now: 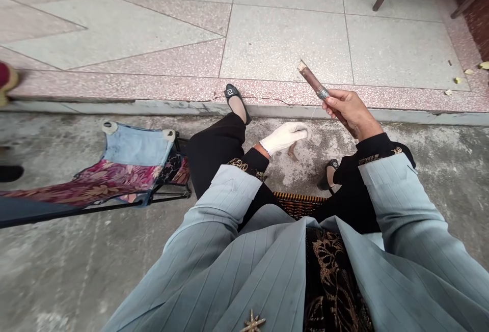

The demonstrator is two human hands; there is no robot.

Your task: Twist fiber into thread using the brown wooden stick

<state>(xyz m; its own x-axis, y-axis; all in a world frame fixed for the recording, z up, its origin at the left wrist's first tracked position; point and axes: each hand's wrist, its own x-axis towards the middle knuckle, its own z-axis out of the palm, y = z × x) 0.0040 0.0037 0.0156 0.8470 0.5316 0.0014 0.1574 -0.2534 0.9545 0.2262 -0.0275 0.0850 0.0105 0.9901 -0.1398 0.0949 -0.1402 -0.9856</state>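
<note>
partway through the winding

i seem to be wrapping metal wire (323, 93) round a stick (311, 78), with the coils bunched just beside my fingertips. my bare right hand (349, 109) grips the stick below them, forearm reaching forward, the pale, rough end tilted away and to my left. the stick is held in the air, seen against the front edge of the tiled step (282, 88). my white-gloved left hand (283, 137) hangs nearer my body, back turned up, fingers curled closed on what looks like the thin strand (313, 113) running down from the coils. the next turn, i judge, calls for a taut strand and a steady stick, each wrap snug against its neighbour
</note>
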